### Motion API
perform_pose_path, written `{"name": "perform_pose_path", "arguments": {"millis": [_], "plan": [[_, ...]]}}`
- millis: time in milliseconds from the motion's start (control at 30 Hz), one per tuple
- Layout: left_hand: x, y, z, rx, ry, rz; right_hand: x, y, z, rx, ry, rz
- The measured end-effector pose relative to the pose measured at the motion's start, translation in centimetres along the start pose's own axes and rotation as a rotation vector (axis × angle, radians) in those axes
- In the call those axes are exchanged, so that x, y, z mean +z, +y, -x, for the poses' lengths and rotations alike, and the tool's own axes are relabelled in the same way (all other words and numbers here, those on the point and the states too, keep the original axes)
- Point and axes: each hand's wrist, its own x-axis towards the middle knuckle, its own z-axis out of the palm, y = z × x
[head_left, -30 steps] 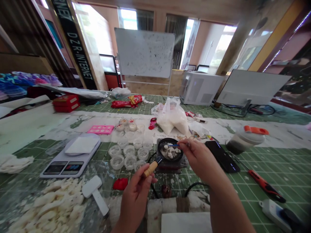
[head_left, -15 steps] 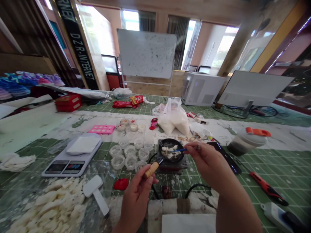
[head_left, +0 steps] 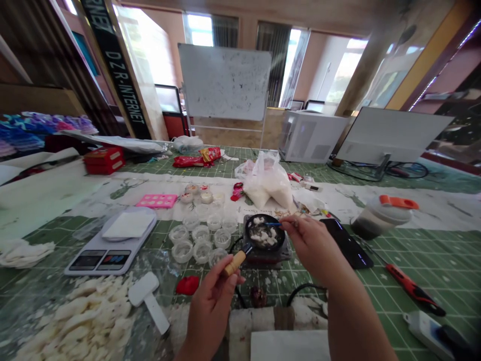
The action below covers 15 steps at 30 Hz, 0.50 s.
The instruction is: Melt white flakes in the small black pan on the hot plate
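My left hand (head_left: 215, 296) grips the wooden handle (head_left: 235, 262) of a small black frying pan (head_left: 265, 247). The pan rests on a small dark hot plate (head_left: 270, 259). Whitish lumps (head_left: 264, 235) lie in the pan, in a smaller clump at the far left and a larger one nearer me. My right hand (head_left: 308, 242) pinches a thin blue stick (head_left: 273, 224), its tip over the far part of the pan among the lumps. Left of the pan stand several small clear cups (head_left: 201, 233).
A kitchen scale (head_left: 112, 240), a white scoop (head_left: 151, 296) and a heap of whitish chunks (head_left: 75, 321) lie to the left. Behind the pan sits a bag of white material (head_left: 268, 183). A phone (head_left: 346, 243), a screwdriver (head_left: 413, 288) and an orange-lidded jug (head_left: 383, 216) are at right.
My right hand has moved the blue stick slightly up and left across the pan. The lumps have been spread apart into two clumps. My left hand stays on the handle.
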Motion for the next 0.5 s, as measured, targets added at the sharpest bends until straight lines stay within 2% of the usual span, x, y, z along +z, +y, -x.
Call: {"name": "perform_pose_path", "arguments": {"millis": [67, 200, 400, 500], "plan": [[0.01, 0.08, 0.06, 0.003, -0.012, 0.007, -0.23, 0.00, 0.08, 0.020, 0.009, 0.019], [-0.01, 0.07, 0.09, 0.016, -0.027, 0.019, -0.53, -0.42, 0.33, -0.083, -0.056, -0.039], [-0.11, -0.16, 0.04, 0.007, -0.036, 0.009, -0.60, -0.08, 0.29, 0.003, -0.016, 0.015], [-0.01, -0.14, 0.05, 0.018, -0.036, 0.018, -0.53, -0.16, 0.37, -0.072, -0.046, -0.032]]}}
